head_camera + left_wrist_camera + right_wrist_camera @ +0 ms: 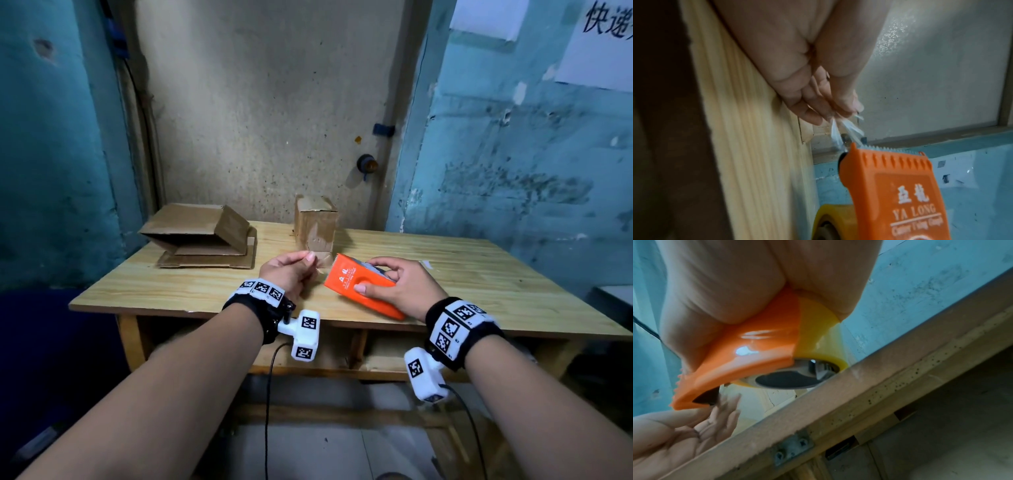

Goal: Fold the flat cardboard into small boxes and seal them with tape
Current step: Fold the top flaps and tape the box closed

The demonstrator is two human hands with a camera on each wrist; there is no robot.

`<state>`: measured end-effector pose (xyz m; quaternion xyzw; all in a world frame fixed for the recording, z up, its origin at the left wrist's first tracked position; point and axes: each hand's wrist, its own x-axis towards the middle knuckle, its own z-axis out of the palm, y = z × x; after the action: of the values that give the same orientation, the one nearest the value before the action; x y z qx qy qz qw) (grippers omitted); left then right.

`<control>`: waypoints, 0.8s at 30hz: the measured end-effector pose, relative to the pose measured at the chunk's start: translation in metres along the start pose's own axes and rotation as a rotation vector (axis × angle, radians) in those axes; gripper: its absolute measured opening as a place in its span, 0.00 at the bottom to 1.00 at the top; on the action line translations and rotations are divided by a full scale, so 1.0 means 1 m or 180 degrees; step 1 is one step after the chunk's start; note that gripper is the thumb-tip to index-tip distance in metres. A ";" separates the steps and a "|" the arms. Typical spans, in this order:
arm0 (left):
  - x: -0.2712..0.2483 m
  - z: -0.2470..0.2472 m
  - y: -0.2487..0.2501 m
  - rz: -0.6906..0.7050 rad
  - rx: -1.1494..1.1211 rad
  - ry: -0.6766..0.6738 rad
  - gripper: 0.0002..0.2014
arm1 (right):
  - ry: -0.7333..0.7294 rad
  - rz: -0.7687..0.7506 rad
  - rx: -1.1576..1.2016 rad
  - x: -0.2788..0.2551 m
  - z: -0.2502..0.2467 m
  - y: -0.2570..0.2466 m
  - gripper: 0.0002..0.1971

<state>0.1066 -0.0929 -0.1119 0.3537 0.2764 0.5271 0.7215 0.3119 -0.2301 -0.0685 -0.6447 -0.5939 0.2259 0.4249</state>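
Note:
My right hand [394, 284] grips an orange tape dispenser [359, 287] above the wooden table [171, 291]; its yellowish tape roll [818, 331] shows under the palm in the right wrist view. My left hand [294, 270] pinches the clear tape end [838, 131] between thumb and fingers, just off the dispenser's toothed blade [890, 149]. A folded upright cardboard box [315, 222] stands behind the hands. A stack of flat cardboard [205, 253], with a half-open piece [198, 226] on top, lies at the table's back left.
A stained beige door [274, 102] with a knob [367, 165] rises behind the table, between teal walls. Paper sheets [599, 44] hang on the right wall. Cables hang from both wrist cameras below the table's front edge [239, 313].

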 end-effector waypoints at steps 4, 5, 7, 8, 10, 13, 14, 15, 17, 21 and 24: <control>-0.003 0.000 -0.002 0.0145 0.0141 0.0048 0.19 | -0.0058 0.0018 -0.0115 -0.002 0.000 -0.001 0.35; -0.003 0.001 -0.002 0.0175 0.0149 0.0085 0.15 | -0.0071 0.0021 -0.0178 -0.001 0.001 0.000 0.35; -0.001 0.002 -0.003 0.0203 0.0115 0.0158 0.11 | -0.0022 0.0015 -0.0518 0.000 0.005 -0.003 0.34; 0.001 0.002 -0.002 0.0207 0.0091 0.0185 0.09 | 0.0031 0.0019 -0.0806 0.001 0.007 -0.005 0.37; 0.002 0.002 0.000 0.0190 0.0085 0.0254 0.03 | 0.0126 0.0036 -0.1343 0.002 0.010 -0.010 0.43; 0.004 0.001 0.001 0.0215 0.0115 0.0332 0.02 | 0.0092 0.0090 -0.1631 0.000 0.009 -0.014 0.38; 0.005 0.001 0.001 0.0235 0.0064 0.0369 0.02 | 0.0047 0.0112 -0.1680 -0.002 0.007 -0.014 0.35; 0.006 0.001 0.001 0.0227 -0.0022 0.0414 0.02 | 0.0013 0.0124 -0.1733 -0.005 0.005 -0.014 0.33; 0.007 0.000 0.002 0.0220 -0.0092 0.0434 0.03 | -0.0011 0.0148 -0.1854 -0.012 -0.001 -0.013 0.31; 0.007 0.004 -0.001 0.0244 0.0132 0.0332 0.02 | 0.0045 0.0165 -0.2018 -0.022 -0.009 -0.009 0.32; 0.009 0.002 -0.001 0.0232 0.0133 0.0382 0.03 | -0.0025 0.0156 -0.2058 -0.023 -0.010 -0.012 0.32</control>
<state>0.1114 -0.0853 -0.1122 0.3463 0.3170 0.5674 0.6765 0.3081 -0.2553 -0.0580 -0.7595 -0.6208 0.0382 0.1903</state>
